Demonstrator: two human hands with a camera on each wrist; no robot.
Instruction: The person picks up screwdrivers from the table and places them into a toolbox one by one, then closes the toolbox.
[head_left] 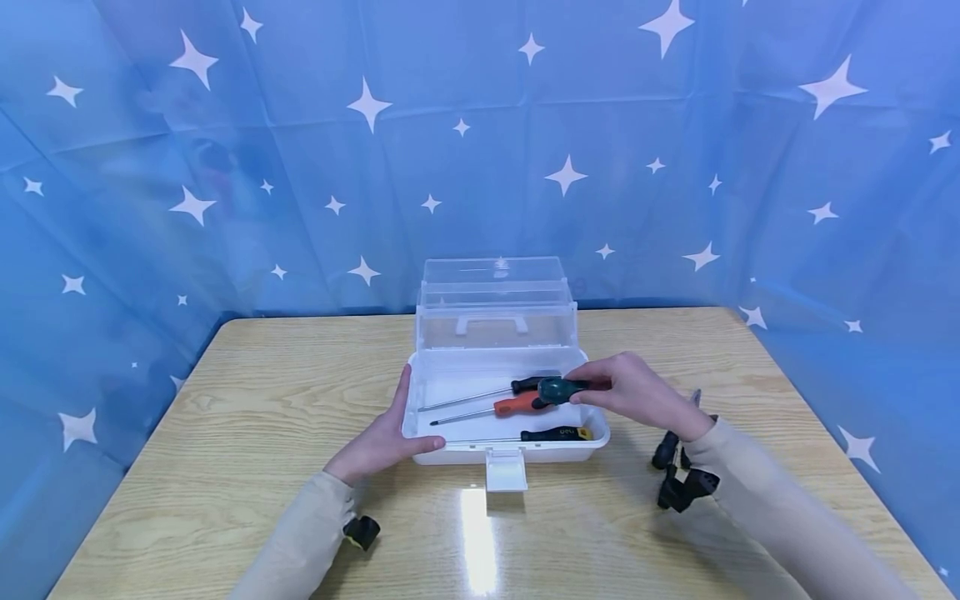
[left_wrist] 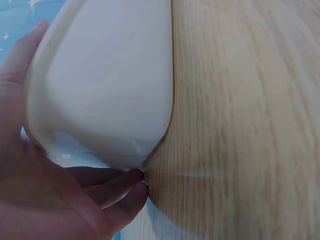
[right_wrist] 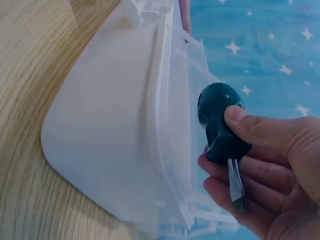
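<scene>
A white plastic toolbox [head_left: 555, 455] stands with its clear lid [head_left: 497, 333] raised. My left hand [head_left: 378, 437] grips its left end, thumb on the front rim and fingers bent at the side in the left wrist view. Over the right part of the box, my right hand [head_left: 633, 387] pinches a stubby flathead screwdriver [right_wrist: 220, 122] by its dark green handle, blade pointing back toward the palm. Inside the box lie an orange-handled screwdriver [head_left: 516, 405], a black-handled screwdriver [head_left: 527, 384] and a black screwdriver with a yellow end [head_left: 557, 434] along the front.
A dark tool with a metal tip [head_left: 696, 397] lies on the wooden table [head_left: 285, 375] to the right, partly hidden by my right wrist. The box's white latch [head_left: 506, 472] hangs down in front. A blue starry curtain [head_left: 480, 167] hangs behind the table.
</scene>
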